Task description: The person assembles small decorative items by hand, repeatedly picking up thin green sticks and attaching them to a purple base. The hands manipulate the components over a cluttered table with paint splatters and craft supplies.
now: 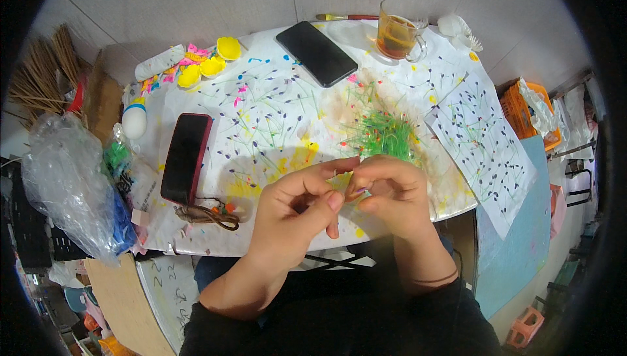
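Observation:
My left hand point(291, 216) is raised over the near edge of the table, with thumb and forefinger pinched around a thin pale stem point(335, 175). Close beside it, almost touching, is my right hand point(394, 194). Its fingers are curled, and a tiny purple piece point(361, 190) shows at their tips. Just beyond my right hand lies a tuft of thin green stems point(387, 133), some with red tips. Many green stems with dark purple heads point(272, 121) are spread over the stained white table covering point(235, 160).
A red-edged phone point(186, 157) and a coiled brown cord point(210, 215) lie left. Farther back are a black phone point(317, 53), a glass mug of amber drink point(396, 37), a paintbrush point(348, 17) and yellow cups point(212, 67). Another stem-covered paper sheet point(485, 145) overhangs right. Plastic bags point(73, 179) crowd the left.

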### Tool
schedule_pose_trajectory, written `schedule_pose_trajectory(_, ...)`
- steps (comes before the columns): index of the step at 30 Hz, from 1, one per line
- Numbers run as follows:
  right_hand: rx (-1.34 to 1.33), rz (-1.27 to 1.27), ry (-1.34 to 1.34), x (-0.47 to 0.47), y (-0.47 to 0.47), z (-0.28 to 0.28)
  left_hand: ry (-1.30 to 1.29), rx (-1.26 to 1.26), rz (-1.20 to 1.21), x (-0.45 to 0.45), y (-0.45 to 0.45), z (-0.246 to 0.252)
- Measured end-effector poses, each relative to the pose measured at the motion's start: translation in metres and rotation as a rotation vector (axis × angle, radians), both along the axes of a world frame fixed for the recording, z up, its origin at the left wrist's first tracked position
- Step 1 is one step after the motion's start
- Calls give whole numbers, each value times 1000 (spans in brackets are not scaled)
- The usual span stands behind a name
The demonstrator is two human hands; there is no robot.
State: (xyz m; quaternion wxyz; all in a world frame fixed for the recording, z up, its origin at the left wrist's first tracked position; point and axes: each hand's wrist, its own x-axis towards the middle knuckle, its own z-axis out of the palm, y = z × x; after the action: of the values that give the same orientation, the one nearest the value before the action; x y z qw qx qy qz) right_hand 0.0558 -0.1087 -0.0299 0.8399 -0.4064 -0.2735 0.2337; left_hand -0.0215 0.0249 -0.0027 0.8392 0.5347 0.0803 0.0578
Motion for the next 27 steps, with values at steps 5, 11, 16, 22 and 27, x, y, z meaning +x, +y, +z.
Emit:
schedule_pose_trajectory(5,13,93,165,1,1,-1,-203,505,159,-2,-4,3)
schedule_pose_trajectory(11,-32,77,94,3,1,-5,-304,806,207,-2,-3,4)
schedule_pose_trajectory(16,-51,60,69,4,0,-5,-325,821,222,0,-4,2)
schedule_pose_trajectory(22,-43,51,65,0,5,-4,-155,442,182,-2,-6,-1)
schedule_pose_trajectory(27,-331,-161,144,26,0,15,-226,202,348,2,8,3)
